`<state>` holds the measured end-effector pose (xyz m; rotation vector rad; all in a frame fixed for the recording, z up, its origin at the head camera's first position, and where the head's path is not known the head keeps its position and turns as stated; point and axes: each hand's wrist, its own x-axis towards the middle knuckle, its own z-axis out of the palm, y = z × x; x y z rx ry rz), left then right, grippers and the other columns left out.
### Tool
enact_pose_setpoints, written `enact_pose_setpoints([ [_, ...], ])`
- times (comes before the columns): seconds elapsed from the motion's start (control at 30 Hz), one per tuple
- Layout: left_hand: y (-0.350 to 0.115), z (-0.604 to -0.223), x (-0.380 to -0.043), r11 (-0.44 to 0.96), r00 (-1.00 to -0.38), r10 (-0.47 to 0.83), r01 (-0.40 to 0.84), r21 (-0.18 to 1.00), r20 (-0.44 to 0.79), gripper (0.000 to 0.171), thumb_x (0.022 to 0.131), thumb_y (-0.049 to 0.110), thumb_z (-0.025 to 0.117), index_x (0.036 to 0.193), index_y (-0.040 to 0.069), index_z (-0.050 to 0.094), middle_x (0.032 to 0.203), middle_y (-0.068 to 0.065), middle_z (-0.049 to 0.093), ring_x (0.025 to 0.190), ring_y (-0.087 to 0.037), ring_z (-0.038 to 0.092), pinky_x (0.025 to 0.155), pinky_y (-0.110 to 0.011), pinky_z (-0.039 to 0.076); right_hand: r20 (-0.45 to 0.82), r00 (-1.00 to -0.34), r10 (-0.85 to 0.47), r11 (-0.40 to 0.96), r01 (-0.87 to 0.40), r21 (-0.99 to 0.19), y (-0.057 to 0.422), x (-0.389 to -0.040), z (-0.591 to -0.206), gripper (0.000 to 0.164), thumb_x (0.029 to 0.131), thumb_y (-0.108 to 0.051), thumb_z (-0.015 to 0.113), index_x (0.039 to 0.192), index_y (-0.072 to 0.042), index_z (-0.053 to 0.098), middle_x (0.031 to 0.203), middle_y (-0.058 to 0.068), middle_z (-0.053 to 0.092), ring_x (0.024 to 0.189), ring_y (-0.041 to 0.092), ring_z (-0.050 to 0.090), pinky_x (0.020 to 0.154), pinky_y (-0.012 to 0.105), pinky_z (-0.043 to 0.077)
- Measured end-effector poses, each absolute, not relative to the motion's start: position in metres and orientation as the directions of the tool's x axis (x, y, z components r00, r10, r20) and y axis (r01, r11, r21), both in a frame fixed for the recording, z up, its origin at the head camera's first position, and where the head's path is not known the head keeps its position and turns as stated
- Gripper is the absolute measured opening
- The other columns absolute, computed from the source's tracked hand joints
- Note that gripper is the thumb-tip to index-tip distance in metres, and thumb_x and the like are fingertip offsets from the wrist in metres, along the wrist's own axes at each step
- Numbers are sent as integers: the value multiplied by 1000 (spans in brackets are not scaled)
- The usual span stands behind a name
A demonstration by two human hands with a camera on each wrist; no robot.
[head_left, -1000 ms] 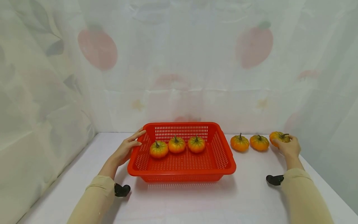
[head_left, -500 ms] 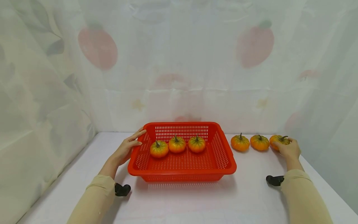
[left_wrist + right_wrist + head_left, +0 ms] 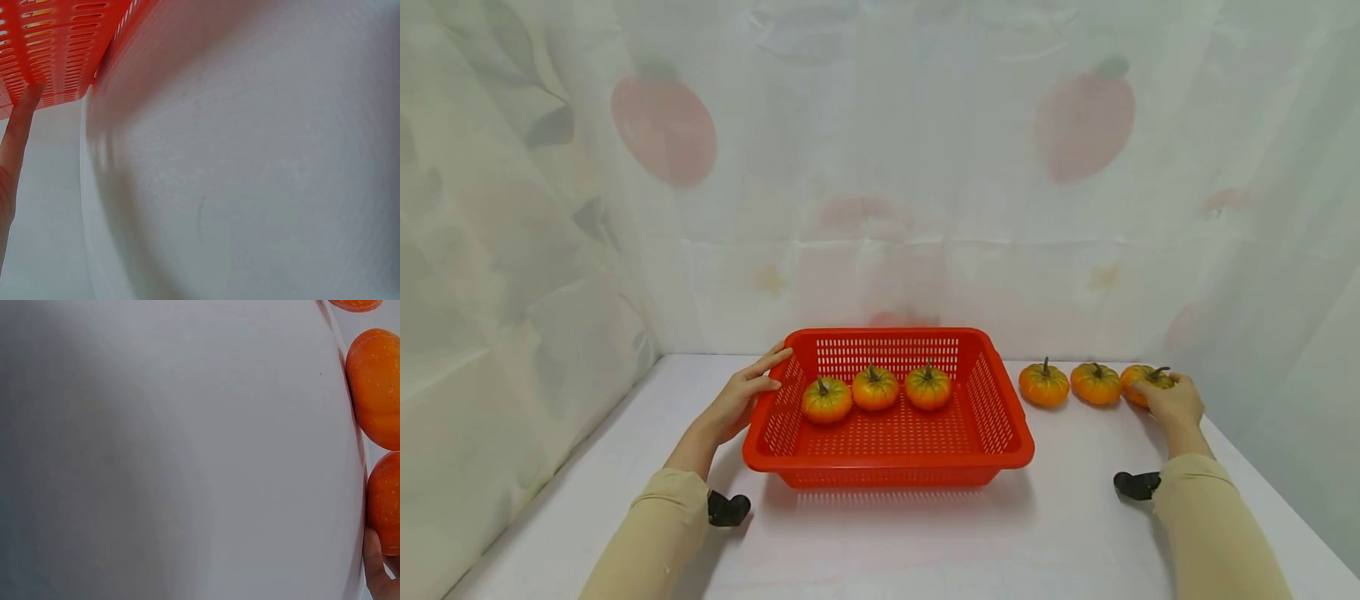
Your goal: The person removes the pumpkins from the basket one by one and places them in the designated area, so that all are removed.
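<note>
In the head view, my left hand [image 3: 737, 402] rests against the left side of a red perforated plastic basket [image 3: 880, 463], fingers extended along its rim. One finger [image 3: 24, 119] touches the basket's outer wall [image 3: 56, 53] in the left wrist view. At the far right, my right hand [image 3: 1177, 405] holds a small orange-green pumpkin [image 3: 1142, 382] between thumb and fingers. That pumpkin sits on the table, its stem leaning right. Next to it stand two similar pumpkins, one in the middle [image 3: 1096, 384] and one nearer the basket [image 3: 1043, 385]. The right wrist view shows the held pumpkin [image 3: 386, 500] low at the right edge.
Three pumpkins sit in a row inside the basket: left [image 3: 826, 402], middle [image 3: 874, 388] and right [image 3: 927, 387]. A white cloth covers the table [image 3: 940, 542]. Printed curtains [image 3: 880, 167] hang behind and at the left.
My right hand has lowered the tilted pumpkin onto the table and brought it slightly left, beside the other two. The left hand and the basket have stayed in place.
</note>
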<state>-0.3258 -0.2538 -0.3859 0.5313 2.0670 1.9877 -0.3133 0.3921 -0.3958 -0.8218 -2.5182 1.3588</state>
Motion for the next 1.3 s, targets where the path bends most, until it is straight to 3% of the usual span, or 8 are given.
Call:
enact_pose_setpoints([
  [0.5,-254,-386,-326,16,-911,403,102,995,87,61,99,7,38,158,11,21,170,4,-3,154,-39,13,95,-23,55,-135,-828,544,399,397,-827,396,-316,-396,88,95,-43,50,155,7,8,159,36,14,145,51,22,121,53,29],
  [0.8,-253,-387,-326,5,-913,401,89,996,80,63,98,5,39,158,11,20,170,7,-3,154,-38,12,95,-22,54,-149,-795,588,351,416,-839,393,-315,-391,90,94,-48,44,155,8,7,161,33,11,149,49,17,124,54,21],
  [0.93,-253,-386,-326,10,-914,397,89,996,78,63,98,6,39,158,12,21,170,7,-2,154,-38,13,95,-22,55,-122,-735,667,283,401,-871,393,-315,-388,89,94,-51,45,155,4,13,162,29,15,149,47,17,124,55,21],
  [1.1,-253,-386,-325,28,-918,390,87,996,70,63,98,7,40,158,14,22,170,9,-1,154,-38,14,94,-22,55,-43,-587,809,144,267,-953,390,-321,-379,79,88,-50,56,153,-12,30,160,16,26,148,34,20,123,45,26],
  [1.2,-253,-385,-325,27,-918,390,91,996,73,63,98,7,40,158,13,22,170,8,-1,154,-38,15,94,-22,55,18,-514,858,109,148,-983,385,-327,-369,63,85,-45,63,141,-25,42,149,1,38,142,21,27,119,34,29],
  [1.3,-253,-385,-325,20,-916,394,97,995,82,63,98,7,39,158,12,21,170,7,-2,153,-38,14,95,-22,55,74,-501,862,116,53,-992,377,-332,-355,52,85,-42,65,132,-29,47,134,-12,40,134,11,31,115,28,29],
])
